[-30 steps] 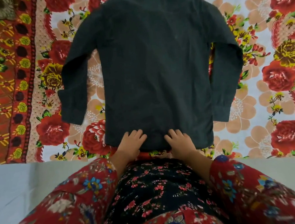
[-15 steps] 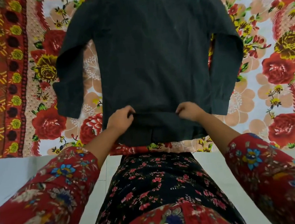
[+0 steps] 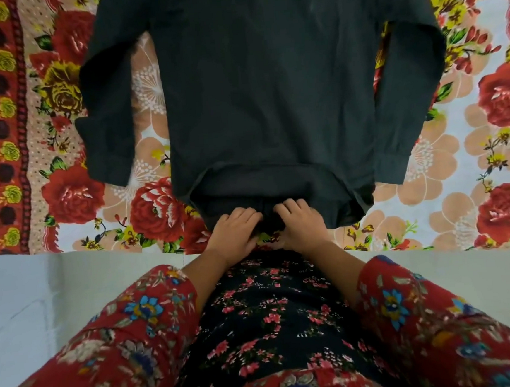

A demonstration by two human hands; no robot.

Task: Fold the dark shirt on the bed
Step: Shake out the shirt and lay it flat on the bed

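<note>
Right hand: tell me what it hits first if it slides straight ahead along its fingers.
The dark shirt: the right hand has its fingers on the hem, so going straight on it would likely push into the fold of cloth just ahead.

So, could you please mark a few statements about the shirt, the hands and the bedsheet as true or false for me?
1. The left hand and the right hand both touch the near hem of the dark shirt. True.
2. The sleeves are folded across the shirt's body. False: each lies out at its own side, on the bedsheet.
3. The bedsheet has a floral print. True.
4. The hands are at opposite corners of the hem. False: they sit close together near its middle.
</note>
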